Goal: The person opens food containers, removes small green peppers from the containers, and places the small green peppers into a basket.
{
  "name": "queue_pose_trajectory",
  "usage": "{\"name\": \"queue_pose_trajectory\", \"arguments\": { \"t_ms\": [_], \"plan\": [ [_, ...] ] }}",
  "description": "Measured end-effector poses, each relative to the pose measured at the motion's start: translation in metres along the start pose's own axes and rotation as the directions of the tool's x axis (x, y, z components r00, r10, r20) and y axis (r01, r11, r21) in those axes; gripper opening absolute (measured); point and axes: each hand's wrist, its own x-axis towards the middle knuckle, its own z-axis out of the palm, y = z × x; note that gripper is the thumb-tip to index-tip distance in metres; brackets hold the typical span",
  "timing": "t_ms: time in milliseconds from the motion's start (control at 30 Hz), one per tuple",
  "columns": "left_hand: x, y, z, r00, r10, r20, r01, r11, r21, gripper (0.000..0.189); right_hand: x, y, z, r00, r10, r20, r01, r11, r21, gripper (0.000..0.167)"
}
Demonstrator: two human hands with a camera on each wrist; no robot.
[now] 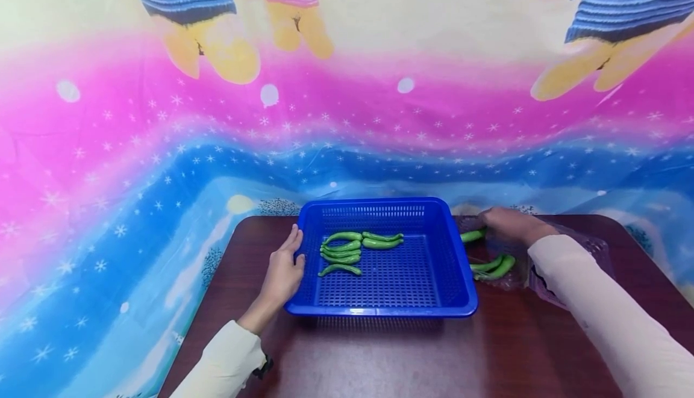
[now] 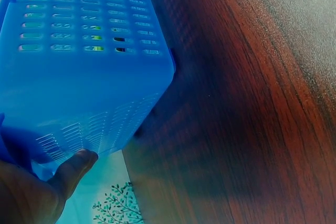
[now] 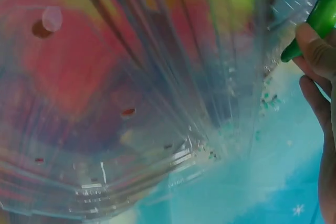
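Observation:
A blue perforated plastic basket [image 1: 379, 311] stands on the table with several long green peppers [image 1: 340, 252] in its left and back part. My left hand [image 1: 282, 271] rests at the basket's left rim, its fingers fairly straight; a finger [image 2: 76, 169] lies against the outer wall in the left wrist view. Right of the basket, my right hand [image 1: 512, 224] reaches over a clear plastic clamshell box [image 1: 517, 265]. Thumb and fingers pinch a green pepper [image 3: 320, 19] in the right wrist view. More green peppers [image 1: 493, 268] lie in the box beside the basket.
The clear lid [image 1: 593, 250] of the box spreads right, partly behind my right sleeve [image 1: 585, 301]; it fills much of the right wrist view. The dark brown wooden table [image 1: 379, 362] ends at a colourful printed cloth [image 1: 347, 115] behind.

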Motion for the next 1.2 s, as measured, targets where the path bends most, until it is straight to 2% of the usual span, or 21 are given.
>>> {"name": "queue_pose_trajectory", "arguments": {
  "t_ms": [67, 100, 200, 400, 533, 600, 733, 1000, 1200],
  "plan": [
    [0.0, 0.0, 0.0, 1.0, 0.002, -0.001, -0.002, 1.0, -0.002, 0.057, -0.002, 0.003, -0.004, 0.999, -0.035, -0.03, 0.034, 0.999, -0.008, 0.026],
    [0.0, 0.0, 0.0, 1.0, 0.0, -0.001, 0.0, 1.0, 0.0, 0.056, -0.002, 0.005, -0.007, 0.993, -0.095, -0.074, 0.086, 0.99, -0.111, 0.025],
    [0.0, 0.0, 0.001, 1.0, 0.002, -0.003, -0.002, 1.0, -0.002, 0.056, -0.007, 0.009, -0.016, 0.983, -0.141, -0.119, 0.123, 0.981, -0.15, 0.02],
    [0.0, 0.002, 0.0, 1.0, 0.007, -0.007, -0.007, 1.0, 0.007, 0.057, -0.015, 0.006, -0.036, 0.973, -0.14, -0.183, 0.11, 0.981, -0.161, 0.022],
    [-0.001, 0.002, -0.001, 1.0, 0.002, 0.001, -0.002, 1.0, 0.0, 0.057, -0.018, 0.001, -0.049, 0.973, -0.089, -0.212, 0.054, 0.985, -0.162, 0.013],
    [-0.001, 0.003, -0.002, 1.0, 0.006, 0.0, -0.006, 1.0, 0.004, 0.057, -0.019, -0.001, -0.055, 0.97, -0.079, -0.229, 0.042, 0.986, -0.162, 0.015],
    [-0.002, 0.003, -0.002, 1.0, 0.01, -0.004, -0.01, 1.0, 0.017, 0.057, -0.019, -0.006, -0.067, 0.96, -0.1, -0.263, 0.049, 0.98, -0.191, 0.019],
    [-0.002, 0.003, -0.002, 1.0, -0.004, 0.015, 0.004, 1.0, 0.004, 0.057, -0.01, -0.021, -0.089, 0.959, -0.14, -0.245, 0.084, 0.971, -0.226, 0.012],
    [-0.002, 0.003, -0.002, 1.0, -0.003, 0.012, 0.003, 1.0, -0.001, 0.057, 0.0, -0.039, -0.101, 0.954, -0.163, -0.25, 0.102, 0.965, -0.24, 0.013]
  ]
}}
